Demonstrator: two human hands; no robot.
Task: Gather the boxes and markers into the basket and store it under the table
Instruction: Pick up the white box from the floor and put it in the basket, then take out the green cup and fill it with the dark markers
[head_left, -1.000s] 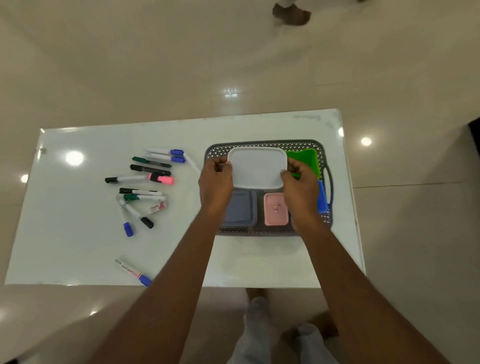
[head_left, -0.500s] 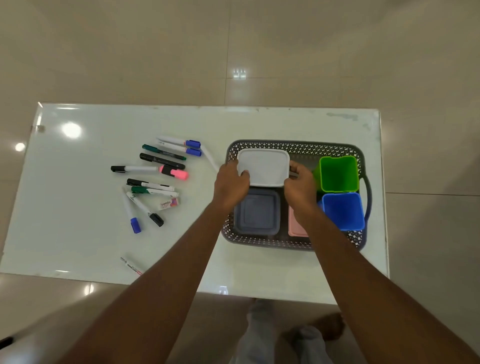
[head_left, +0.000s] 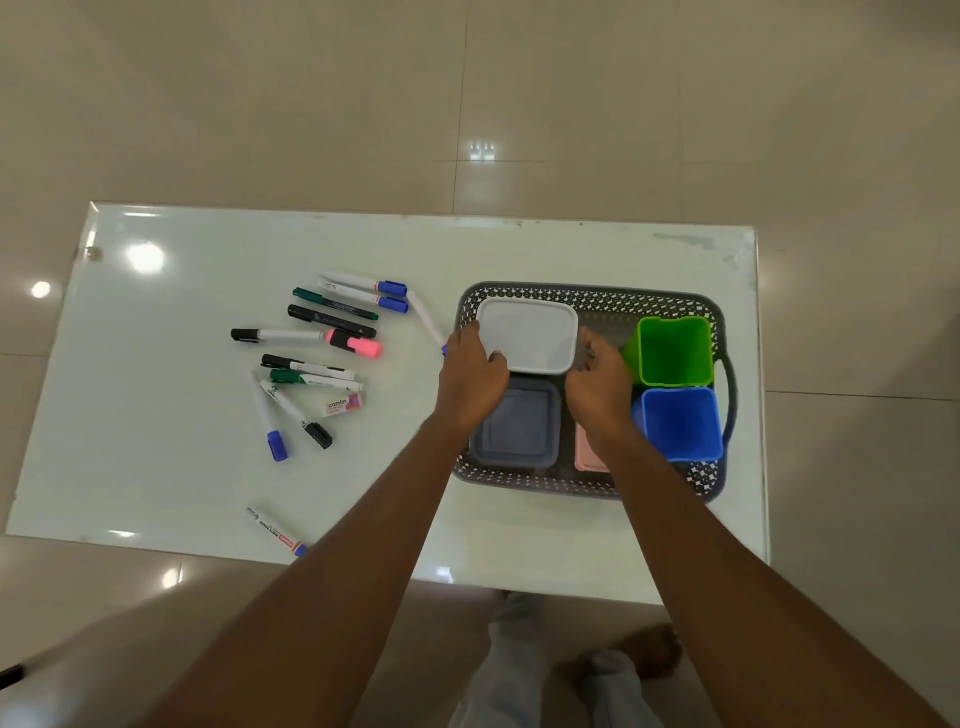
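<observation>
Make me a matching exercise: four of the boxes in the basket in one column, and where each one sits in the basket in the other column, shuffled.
Column one
1. white box
2. green box
3. blue box
4. grey box

Column two (near means on the person's side)
A. near right corner of the basket
B. far left corner
C. near left corner
D. far right corner

Pairs: 1-B, 2-D, 3-A, 4-C
</observation>
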